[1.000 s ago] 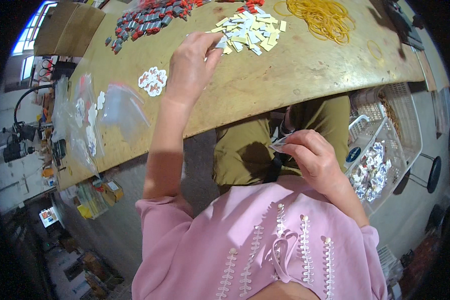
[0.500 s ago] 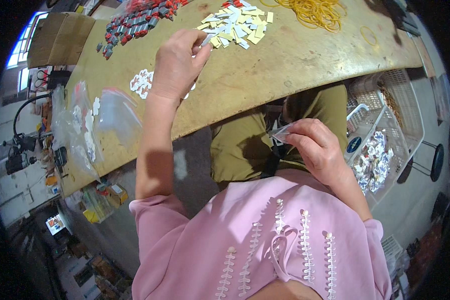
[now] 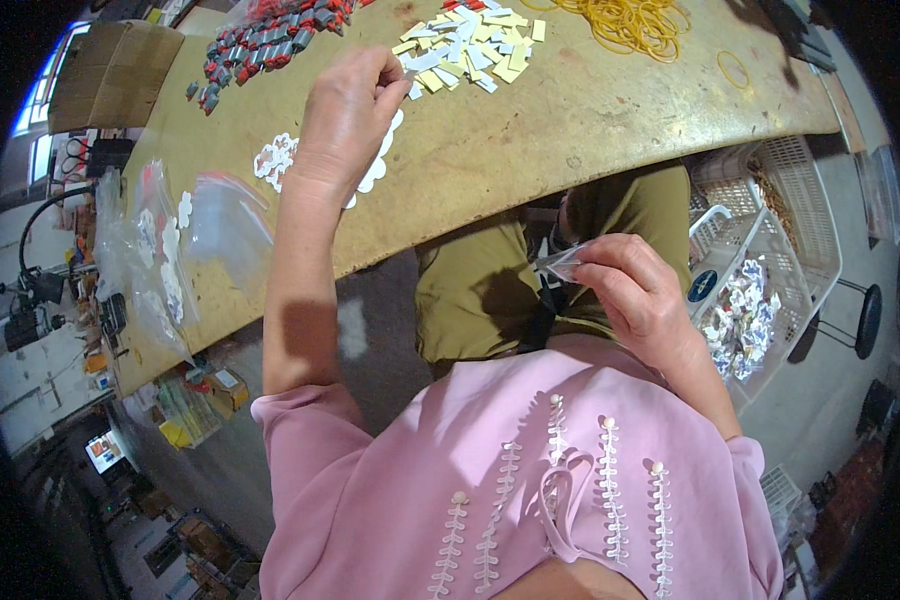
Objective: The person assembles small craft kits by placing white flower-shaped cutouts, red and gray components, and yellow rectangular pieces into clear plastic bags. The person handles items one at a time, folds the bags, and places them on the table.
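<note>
My left hand reaches over the table, thumb and fingers pinched together. Its fingertips are at the near-left edge of a pile of small yellow and white rectangular pieces; whatever sits between them cannot be made out. Under and beside this hand lie white scalloped cutouts, some with printed shapes and a plain white one partly covered by the wrist. Above my lap, my right hand is closed on a small clear plastic bag, holding it by one end.
Grey and red cylindrical parts lie at the far left, yellow rubber bands at the far right. Clear zip bags rest on the left table end. A white plastic basket with a bag of cutouts stands at my right.
The left hand has shifted slightly away from me; a pale piece seen between its fingertips before is no longer distinct. The right hand stays nearly still with the bag.
</note>
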{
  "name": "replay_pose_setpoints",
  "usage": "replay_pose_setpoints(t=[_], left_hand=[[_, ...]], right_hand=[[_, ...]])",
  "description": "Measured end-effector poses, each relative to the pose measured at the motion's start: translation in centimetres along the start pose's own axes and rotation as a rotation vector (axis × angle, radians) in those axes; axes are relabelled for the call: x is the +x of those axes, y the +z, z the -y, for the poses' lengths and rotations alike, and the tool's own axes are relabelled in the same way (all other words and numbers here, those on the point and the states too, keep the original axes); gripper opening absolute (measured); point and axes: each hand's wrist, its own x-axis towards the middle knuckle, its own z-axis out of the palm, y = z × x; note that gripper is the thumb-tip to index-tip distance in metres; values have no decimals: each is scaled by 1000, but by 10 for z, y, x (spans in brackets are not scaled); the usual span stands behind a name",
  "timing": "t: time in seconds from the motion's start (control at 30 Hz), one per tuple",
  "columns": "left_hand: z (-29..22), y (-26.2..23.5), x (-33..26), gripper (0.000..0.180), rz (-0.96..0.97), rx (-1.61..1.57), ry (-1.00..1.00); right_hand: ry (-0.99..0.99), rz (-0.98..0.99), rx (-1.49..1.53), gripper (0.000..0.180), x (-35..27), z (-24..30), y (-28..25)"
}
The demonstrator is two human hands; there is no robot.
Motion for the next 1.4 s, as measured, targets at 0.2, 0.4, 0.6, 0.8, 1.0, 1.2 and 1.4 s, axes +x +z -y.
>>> replay_pose_setpoints(t=[0.2,0.4,0.6,0.8,1.0,1.2,1.4], left_hand=[[5,3,3,17,5,-231,-215],[-14,-2,-5,15,-105,-477,-279],[-91,-29,-52,10,6,-780,-234],[-138,0,-101,23,146,-548,144],[-147,2,-111,23,205,-548,-32],[-130,-5,-111,32,149,-468,63],[-117,1,-120,19,241,-310,260]], right_hand=[[-34,-30,15,23,0,3,-3],[-134,-45,-31,32,-2,6,-9],[-121,-14,-71,29,0,8,-11],[-88,14,19,26,3,14,0],[-34,66,6,26,7,18,-1],[-32,92,10,27,7,19,-4],[-31,180,-8,33,13,23,-2]])
